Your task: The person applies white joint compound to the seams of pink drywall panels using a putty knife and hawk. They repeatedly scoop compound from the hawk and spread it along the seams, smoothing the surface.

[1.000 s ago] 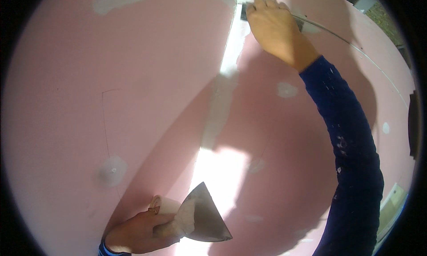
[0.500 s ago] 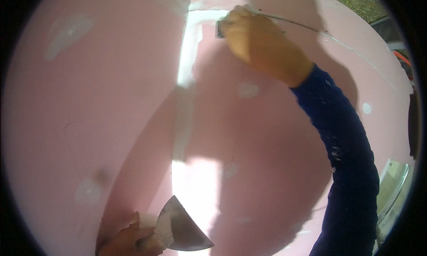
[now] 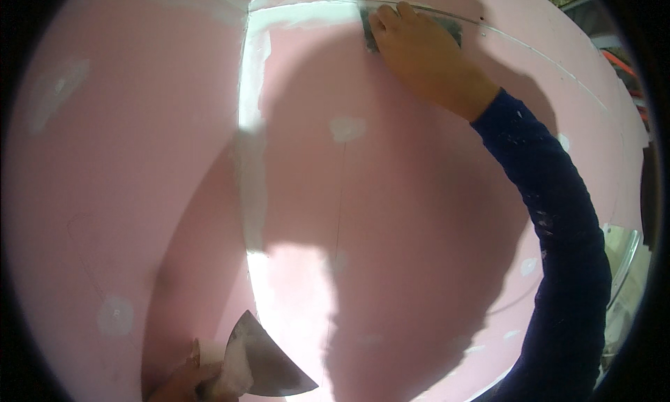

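At the lower left, my left hand is closed round a putty knife; its fan-shaped metal blade points right, and white compound clings near the handle. Higher up, my right hand presses a wide, dark, flat blade against the pink plasterboard. The blade's ends stick out on both sides of my fingers; its grip is hidden. It lies over the upper seam. Left of it, a wet-looking white band of joint compound runs along that seam and meets a band down the upright joint.
Filled spots dot the board, including one round patch at lower left and another patch near the middle. My shadow covers much of the board. At the right edge stand a pale panel with a metal strip and orange tubing.
My right hand has slid right along the upper seam with the blade, and the white band behind it is longer. The view has shifted slightly right; my left hand still holds the putty knife.
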Tool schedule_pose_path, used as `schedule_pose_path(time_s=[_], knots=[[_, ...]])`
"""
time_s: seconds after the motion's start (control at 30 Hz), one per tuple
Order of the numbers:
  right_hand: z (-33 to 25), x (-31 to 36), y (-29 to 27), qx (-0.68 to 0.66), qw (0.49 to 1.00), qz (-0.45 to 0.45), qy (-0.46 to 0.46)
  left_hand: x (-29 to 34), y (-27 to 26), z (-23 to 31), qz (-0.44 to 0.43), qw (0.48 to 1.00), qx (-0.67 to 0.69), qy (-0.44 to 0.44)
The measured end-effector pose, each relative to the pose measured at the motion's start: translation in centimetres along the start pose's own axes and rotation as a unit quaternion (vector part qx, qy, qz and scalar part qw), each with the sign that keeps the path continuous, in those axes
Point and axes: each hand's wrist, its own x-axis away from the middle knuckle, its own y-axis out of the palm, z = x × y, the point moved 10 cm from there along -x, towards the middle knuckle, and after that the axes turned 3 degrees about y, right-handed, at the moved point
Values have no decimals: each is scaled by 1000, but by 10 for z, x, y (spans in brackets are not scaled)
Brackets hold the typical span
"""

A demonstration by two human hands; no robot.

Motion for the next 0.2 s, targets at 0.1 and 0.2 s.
schedule_pose_path(time_s=[0.1,0.2], knots=[[-7,10,-10,38,994,-97,-34,-4,4,4,-9,996,-41,78],[18,4,-49,-40,996,-24,78,-2,10,-8,-59,998,32,13]])
